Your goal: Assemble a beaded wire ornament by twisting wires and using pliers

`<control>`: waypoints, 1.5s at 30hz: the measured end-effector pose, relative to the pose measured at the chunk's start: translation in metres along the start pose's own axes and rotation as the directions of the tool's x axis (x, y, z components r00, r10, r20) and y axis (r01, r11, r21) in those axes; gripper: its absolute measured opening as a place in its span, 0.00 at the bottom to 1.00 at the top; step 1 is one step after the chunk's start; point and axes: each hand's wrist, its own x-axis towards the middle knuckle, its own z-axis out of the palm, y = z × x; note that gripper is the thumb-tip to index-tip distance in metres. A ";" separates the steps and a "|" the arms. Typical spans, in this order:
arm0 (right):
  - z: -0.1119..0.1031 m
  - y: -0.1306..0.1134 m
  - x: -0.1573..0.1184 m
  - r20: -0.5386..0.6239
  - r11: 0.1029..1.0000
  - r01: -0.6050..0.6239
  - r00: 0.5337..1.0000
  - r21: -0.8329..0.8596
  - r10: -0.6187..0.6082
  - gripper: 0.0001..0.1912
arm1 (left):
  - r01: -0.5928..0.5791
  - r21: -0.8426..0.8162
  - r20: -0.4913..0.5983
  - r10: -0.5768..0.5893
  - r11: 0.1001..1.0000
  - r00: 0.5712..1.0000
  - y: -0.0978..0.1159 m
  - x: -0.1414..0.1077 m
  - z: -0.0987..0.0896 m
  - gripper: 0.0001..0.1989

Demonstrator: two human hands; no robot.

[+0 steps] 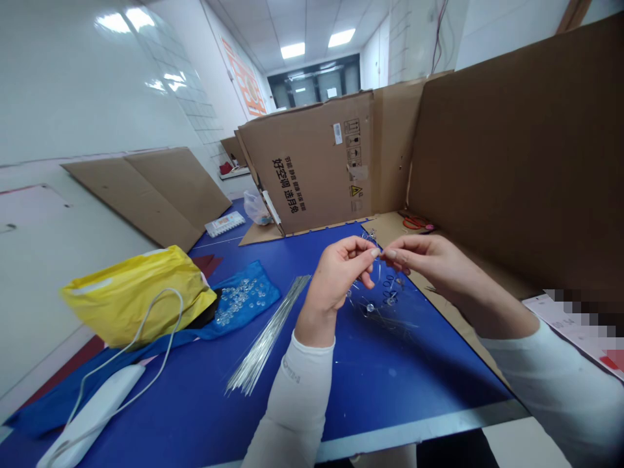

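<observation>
Above the blue table, my left hand [347, 265] and my right hand [420, 252] meet at their fingertips, both closed in a pinch. Between them is a thin wire, mostly hidden by the fingers. Just below lie a clear bead [370, 308], several loose fine wires [394, 323] and small dark rings [389, 283]. More clear pieces show behind my left hand, partly covered by it. Left of my left forearm lies a bundle of straight silvery wires [270, 331]. Farther left, many clear beads [241, 299] rest on a blue cloth [267, 286].
A yellow bag [141, 292] and a white device with a cord [97, 416] occupy the table's left side. Cardboard panels [316, 169] stand at the back and right. Red-handled scissors [416, 223] lie on cardboard beyond my right hand. A white compartment box [225, 223] sits at the back left.
</observation>
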 end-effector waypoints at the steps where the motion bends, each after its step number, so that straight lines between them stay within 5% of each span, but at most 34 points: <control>1: 0.000 0.001 -0.001 0.016 1.000 -0.005 1.000 -0.021 0.006 0.21 | 0.000 -0.011 -0.011 0.000 1.000 1.000 0.000 0.000 0.000 0.13; 17: 0.006 0.007 -0.008 -0.065 0.996 -0.015 0.998 -0.091 0.009 0.18 | -0.107 0.006 -0.044 0.107 0.994 0.993 -0.001 -0.001 0.005 0.08; 45: 0.008 0.004 -0.010 -0.088 0.996 -0.020 0.996 -0.082 0.012 0.16 | -0.101 0.048 -0.053 0.104 0.994 0.993 0.003 -0.002 0.002 0.08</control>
